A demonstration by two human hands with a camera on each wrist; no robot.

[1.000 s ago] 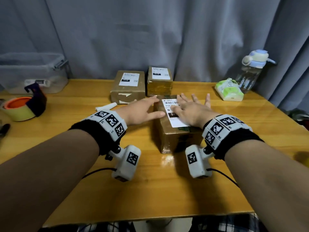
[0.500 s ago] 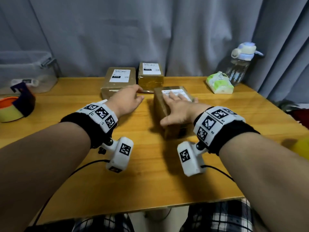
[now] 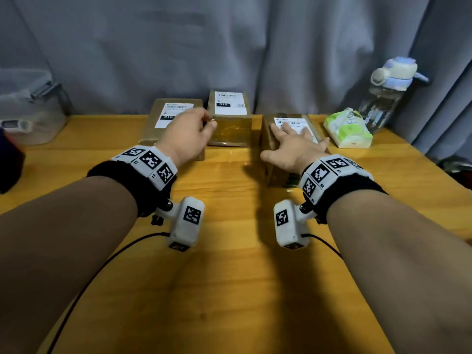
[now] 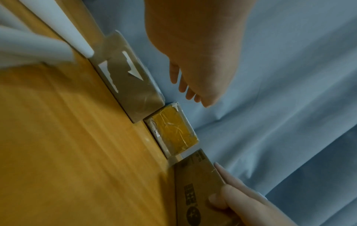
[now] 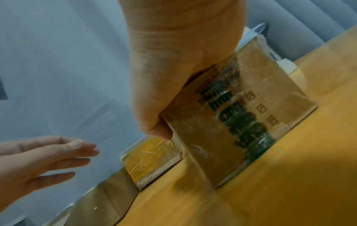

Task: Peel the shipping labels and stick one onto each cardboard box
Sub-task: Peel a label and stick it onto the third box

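Three cardboard boxes stand in a row at the back of the wooden table (image 3: pixel 229 290), each with a white shipping label on top. My right hand (image 3: pixel 291 146) lies flat on the right box (image 3: pixel 278 172), its straight fingers spread over that box's label (image 3: pixel 291 122) and its thumb against the box's left side (image 5: pixel 193 152). My left hand (image 3: pixel 189 134) hovers over the left box (image 3: pixel 153 131), fingers loosely bent and holding nothing. The middle box (image 3: pixel 229 131), with yellow tape on its front, sits between them; the right box almost touches it.
A green and white wipes pack (image 3: pixel 347 129) and a water bottle (image 3: pixel 388 95) stand right of the boxes. A clear plastic bin (image 3: pixel 28 111) sits at the back left, a dark object (image 3: pixel 10 167) at the left edge. A grey curtain hangs behind. A white paper roll (image 4: pixel 63 30) lies by the left box.
My right hand has slid the third box from mid-table back into the row beside the middle box. My left hand has come off that box and moved over the left box.
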